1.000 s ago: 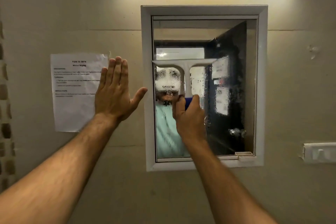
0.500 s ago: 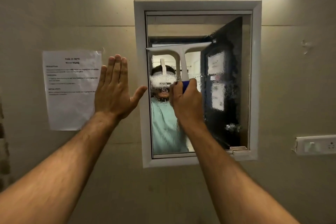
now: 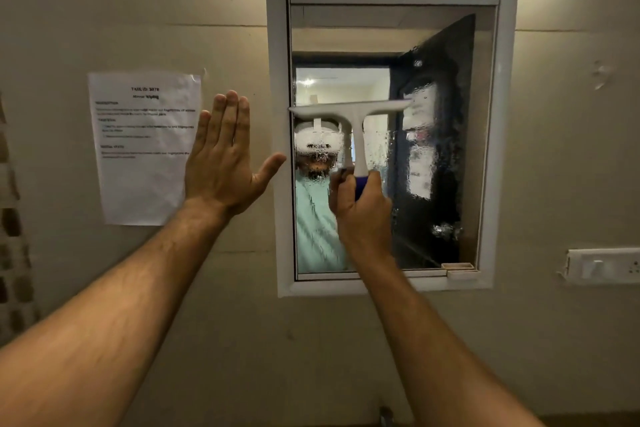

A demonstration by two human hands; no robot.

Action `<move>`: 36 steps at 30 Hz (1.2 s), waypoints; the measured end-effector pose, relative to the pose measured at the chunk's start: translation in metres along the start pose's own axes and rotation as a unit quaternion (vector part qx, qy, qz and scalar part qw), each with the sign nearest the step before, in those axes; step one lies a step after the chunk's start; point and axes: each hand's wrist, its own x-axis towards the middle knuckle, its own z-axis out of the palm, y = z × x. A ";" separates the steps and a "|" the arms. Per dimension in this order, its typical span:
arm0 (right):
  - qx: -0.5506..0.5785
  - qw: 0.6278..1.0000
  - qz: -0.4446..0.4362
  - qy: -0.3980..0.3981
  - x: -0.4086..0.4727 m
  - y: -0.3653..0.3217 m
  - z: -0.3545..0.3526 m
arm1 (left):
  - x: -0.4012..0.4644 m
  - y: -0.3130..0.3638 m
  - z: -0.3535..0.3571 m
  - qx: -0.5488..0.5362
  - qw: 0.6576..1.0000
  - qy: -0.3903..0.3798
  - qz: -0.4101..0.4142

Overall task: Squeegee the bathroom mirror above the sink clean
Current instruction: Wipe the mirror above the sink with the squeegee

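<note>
The mirror [image 3: 381, 28] hangs on the wall in a white frame [image 3: 277, 135]; its glass is wet with droplets in the middle and on the right. A white squeegee [image 3: 349, 111] with a blue grip lies against the glass, blade level across the left half, about mid-height. My right hand [image 3: 363, 211] is closed around its handle from below. My left hand [image 3: 221, 163] is flat against the wall just left of the frame, fingers together and thumb spread, holding nothing. The sink is out of view.
A printed sheet of paper [image 3: 142, 149] is stuck to the wall left of my left hand. A white switch and socket plate [image 3: 602, 265] sits on the wall at the right. A small white catch [image 3: 459, 270] sticks out at the frame's lower right corner.
The squeegee blade rose up the glass, then came back down, and now sits lower than before. My left hand stayed on the wall. The view shifted downward.
</note>
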 end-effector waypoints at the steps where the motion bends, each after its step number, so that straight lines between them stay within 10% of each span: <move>1: 0.006 1.000 -0.007 0.000 0.010 -0.006 -0.001 | 0.001 0.000 0.000 -0.001 1.000 0.000 0.000; 36: 0.081 0.992 0.062 -0.078 -0.058 0.046 0.005 | -0.005 0.004 0.004 -0.007 1.000 -0.004 0.016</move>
